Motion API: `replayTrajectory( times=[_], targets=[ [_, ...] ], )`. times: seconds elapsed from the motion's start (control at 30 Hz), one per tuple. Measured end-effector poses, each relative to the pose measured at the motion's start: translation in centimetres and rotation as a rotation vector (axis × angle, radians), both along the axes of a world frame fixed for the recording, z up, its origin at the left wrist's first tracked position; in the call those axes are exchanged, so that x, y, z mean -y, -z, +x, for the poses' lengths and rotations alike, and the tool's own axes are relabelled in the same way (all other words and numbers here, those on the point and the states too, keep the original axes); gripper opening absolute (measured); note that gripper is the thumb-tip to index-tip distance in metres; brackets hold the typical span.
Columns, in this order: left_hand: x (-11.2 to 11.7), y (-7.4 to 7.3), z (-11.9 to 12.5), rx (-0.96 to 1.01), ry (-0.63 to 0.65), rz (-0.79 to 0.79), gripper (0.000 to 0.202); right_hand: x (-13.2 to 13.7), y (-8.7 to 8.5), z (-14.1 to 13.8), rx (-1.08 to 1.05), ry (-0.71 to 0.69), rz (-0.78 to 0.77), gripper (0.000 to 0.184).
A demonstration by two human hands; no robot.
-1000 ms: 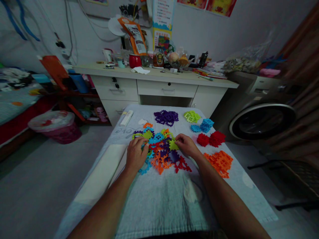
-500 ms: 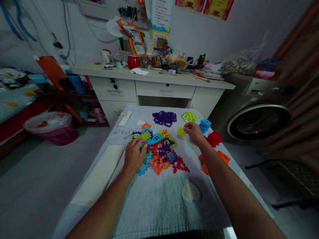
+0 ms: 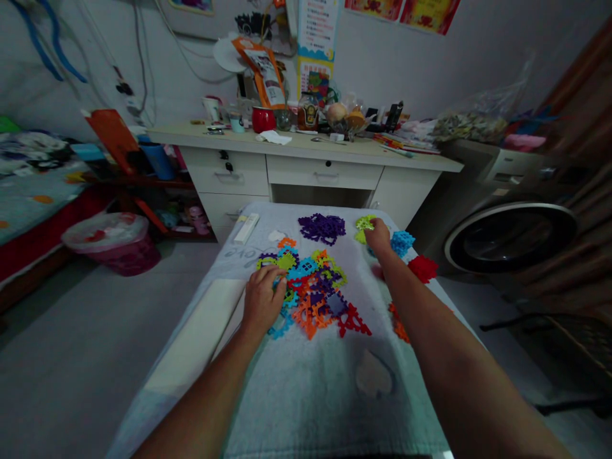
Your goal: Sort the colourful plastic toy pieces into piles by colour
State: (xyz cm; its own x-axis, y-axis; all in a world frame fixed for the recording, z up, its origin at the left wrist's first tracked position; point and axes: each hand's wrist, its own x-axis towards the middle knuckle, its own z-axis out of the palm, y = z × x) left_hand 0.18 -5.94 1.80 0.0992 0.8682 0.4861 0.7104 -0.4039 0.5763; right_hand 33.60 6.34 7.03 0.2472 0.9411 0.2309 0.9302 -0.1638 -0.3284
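Observation:
My left hand (image 3: 262, 298) rests at the left edge of a mixed heap of toothed plastic building pieces (image 3: 313, 290) in blue, orange, purple, red and yellow-green. Its fingers lie loosely over the edge, thumb apart from them. My right hand (image 3: 377, 236) is at the far right of the cloth, pinching a yellow-green building piece (image 3: 360, 236). That piece is right beside the yellow-green pile (image 3: 364, 221); whether they touch I cannot tell. Near that hand are a blue pile (image 3: 402, 242) and a red pile (image 3: 422, 269). My right forearm partly hides the orange pieces (image 3: 398, 325).
A purple pile (image 3: 322, 227) lies at the far middle of the cloth-covered table (image 3: 306, 389). A white box (image 3: 247, 229) sits at the far left. Behind stands a cluttered desk (image 3: 296, 145), with a washing machine (image 3: 507, 236) on the right and a lined bin (image 3: 112, 245) on the left.
My right hand has moved away from me with the yellow-green piece, up to the yellow-green pile. My left hand stays at the heap. The whole view has shifted slightly.

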Motion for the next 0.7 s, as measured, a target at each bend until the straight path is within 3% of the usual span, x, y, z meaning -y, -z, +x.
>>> replayTrajectory(
  times=[0.07,0.13,0.3,0.5,0.7],
  targets=[
    [0.0,0.0,0.0,-0.008,0.001,0.000,0.027,1.2,0.8,-1.5,-0.166,0.049,0.165,0.040],
    [-0.1,-0.1,-0.1,-0.022,-0.003,0.005,0.027,3.1,1.6,-3.3,-0.292,-0.054,0.229,0.036],
    [0.4,-1.8,-0.9,-0.181,-0.049,-0.059,0.029,9.4,2.4,-7.8,-0.478,-0.325,0.192,0.027],
    [3.4,-4.9,-4.7,-0.541,-0.179,-0.281,0.042,14.4,0.9,-11.4,-0.516,-0.510,0.062,0.020],
    [6.0,-3.3,-9.6,-0.653,-0.369,-0.502,0.066,16.1,0.1,-14.5,-0.485,-0.682,-0.015,0.016]
  ],
)
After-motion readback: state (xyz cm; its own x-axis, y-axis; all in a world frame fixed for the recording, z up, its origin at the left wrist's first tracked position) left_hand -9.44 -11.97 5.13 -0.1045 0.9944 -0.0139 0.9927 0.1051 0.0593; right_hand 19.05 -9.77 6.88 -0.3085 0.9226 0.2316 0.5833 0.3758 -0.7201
